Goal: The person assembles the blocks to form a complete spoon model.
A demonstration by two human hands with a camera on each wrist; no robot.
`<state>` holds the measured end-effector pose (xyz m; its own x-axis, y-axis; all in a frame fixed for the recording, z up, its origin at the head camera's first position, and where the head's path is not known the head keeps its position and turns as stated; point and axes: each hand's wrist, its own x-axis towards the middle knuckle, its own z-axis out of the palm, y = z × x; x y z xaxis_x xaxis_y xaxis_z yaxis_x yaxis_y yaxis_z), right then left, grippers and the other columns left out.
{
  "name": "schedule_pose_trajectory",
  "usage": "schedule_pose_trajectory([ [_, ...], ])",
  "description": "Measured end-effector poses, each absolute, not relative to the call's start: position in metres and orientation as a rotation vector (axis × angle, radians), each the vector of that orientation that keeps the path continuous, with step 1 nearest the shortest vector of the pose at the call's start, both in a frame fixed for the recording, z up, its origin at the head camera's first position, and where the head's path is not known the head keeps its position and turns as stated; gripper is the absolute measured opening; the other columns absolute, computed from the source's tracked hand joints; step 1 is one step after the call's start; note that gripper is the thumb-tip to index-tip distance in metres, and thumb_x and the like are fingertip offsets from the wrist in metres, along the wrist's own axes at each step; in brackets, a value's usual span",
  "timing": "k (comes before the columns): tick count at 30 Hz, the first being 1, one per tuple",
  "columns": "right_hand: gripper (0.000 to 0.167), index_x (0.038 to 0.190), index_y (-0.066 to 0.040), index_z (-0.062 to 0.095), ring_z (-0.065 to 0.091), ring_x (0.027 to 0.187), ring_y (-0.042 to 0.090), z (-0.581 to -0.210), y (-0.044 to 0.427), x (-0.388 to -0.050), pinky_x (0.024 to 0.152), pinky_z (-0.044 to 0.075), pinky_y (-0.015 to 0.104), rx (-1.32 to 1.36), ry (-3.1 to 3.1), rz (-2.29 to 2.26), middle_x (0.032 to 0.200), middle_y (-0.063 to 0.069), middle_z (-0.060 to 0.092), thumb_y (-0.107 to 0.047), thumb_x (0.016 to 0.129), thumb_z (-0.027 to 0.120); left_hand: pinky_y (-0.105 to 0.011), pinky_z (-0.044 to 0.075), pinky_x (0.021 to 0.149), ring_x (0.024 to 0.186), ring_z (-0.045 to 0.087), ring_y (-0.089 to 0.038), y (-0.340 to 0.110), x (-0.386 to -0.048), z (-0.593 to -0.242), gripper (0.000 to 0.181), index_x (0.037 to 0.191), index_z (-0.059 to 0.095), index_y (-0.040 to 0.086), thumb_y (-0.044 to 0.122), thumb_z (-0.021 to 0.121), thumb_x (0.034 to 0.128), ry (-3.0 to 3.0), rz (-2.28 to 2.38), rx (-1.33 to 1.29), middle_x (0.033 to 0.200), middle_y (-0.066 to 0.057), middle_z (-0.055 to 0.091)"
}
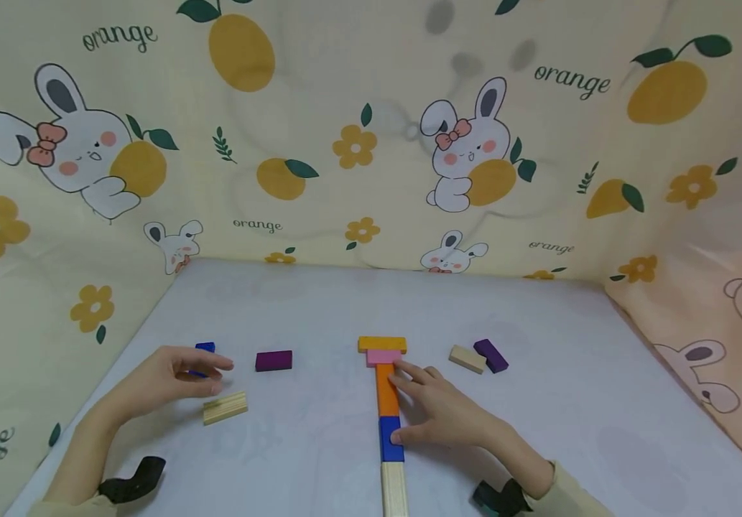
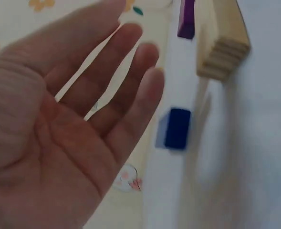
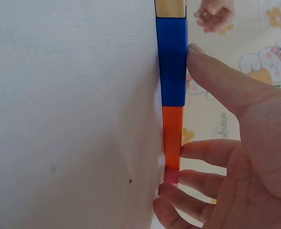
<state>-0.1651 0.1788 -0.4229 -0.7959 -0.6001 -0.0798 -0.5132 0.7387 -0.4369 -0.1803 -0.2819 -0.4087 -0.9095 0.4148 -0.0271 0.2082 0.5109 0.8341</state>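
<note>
In the head view a column of blocks runs up the table: natural wood (image 1: 394, 488), blue (image 1: 391, 439), orange (image 1: 386, 390), pink (image 1: 383, 357), with a yellow block (image 1: 381, 344) crosswise at the far end. My right hand (image 1: 444, 413) rests along its right side, thumb on the blue block and fingertips at the orange and pink ones; the right wrist view shows this hand (image 3: 269, 143) beside the blue block (image 3: 172, 62). Relaxed and holding nothing, my left hand (image 1: 157, 380) hovers over a partly hidden blue block (image 1: 205, 347), near a ridged wooden block (image 1: 225, 408).
A purple block (image 1: 274, 360) lies between the left hand and the column. Right of the column a wooden block (image 1: 467, 359) touches another purple block (image 1: 490, 356). Patterned cloth (image 1: 319, 108) rises behind and beside the white table (image 1: 319, 301).
</note>
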Motion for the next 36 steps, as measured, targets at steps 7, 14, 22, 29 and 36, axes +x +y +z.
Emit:
schedule_pose_trajectory([
  [7,0.093,0.150,-0.014,0.044,0.036,0.132,0.030,-0.427,0.180,-0.166,0.101,0.040,0.053,-0.885,2.723,-0.595,0.159,0.005,0.026,-0.067,0.078,0.069,-0.025,0.052,0.083,0.109,0.062,-0.030,-0.290,-0.174,-0.422,0.042,0.125,0.066,0.002,0.018,0.077,0.0870,2.350,1.399,0.543,0.124,-0.014,0.065],
  [14,0.093,0.150,-0.013,0.044,0.036,0.130,0.029,-0.426,0.179,-0.165,0.101,0.041,0.051,-0.898,2.726,-0.597,0.159,0.006,0.026,-0.067,0.078,0.070,-0.029,0.052,0.081,0.098,0.064,-0.026,-0.289,-0.176,-0.432,0.048,0.130,0.064,0.006,0.016,0.078,0.0852,2.307,1.379,0.593,0.119,-0.010,0.066],
  [22,0.091,0.149,-0.013,0.045,0.036,0.132,0.030,-0.424,0.180,-0.165,0.103,0.039,0.052,-0.911,2.734,-0.580,0.159,0.006,0.026,-0.064,0.079,0.071,-0.028,0.052,0.068,0.090,0.061,-0.027,-0.289,-0.176,-0.437,0.059,0.139,0.055,0.005,0.013,0.078,0.0850,2.193,1.390,0.639,0.116,-0.014,0.065],
  [29,0.090,0.149,-0.013,0.046,0.036,0.131,0.030,-0.424,0.179,-0.165,0.102,0.039,0.052,-0.905,2.738,-0.575,0.159,0.007,0.026,-0.063,0.079,0.072,-0.027,0.052,0.068,0.086,0.060,-0.028,-0.290,-0.176,-0.440,0.067,0.143,0.051,0.007,0.010,0.079,0.0832,2.140,1.379,0.625,0.112,-0.018,0.062],
  [36,0.092,0.149,-0.013,0.045,0.035,0.133,0.033,-0.424,0.179,-0.165,0.102,0.038,0.055,-0.903,2.742,-0.561,0.159,0.007,0.027,-0.065,0.078,0.071,-0.028,0.052,0.069,0.090,0.057,-0.026,-0.290,-0.174,-0.441,0.065,0.143,0.053,0.011,0.012,0.080,0.0828,2.164,1.349,0.631,0.109,-0.017,0.061],
])
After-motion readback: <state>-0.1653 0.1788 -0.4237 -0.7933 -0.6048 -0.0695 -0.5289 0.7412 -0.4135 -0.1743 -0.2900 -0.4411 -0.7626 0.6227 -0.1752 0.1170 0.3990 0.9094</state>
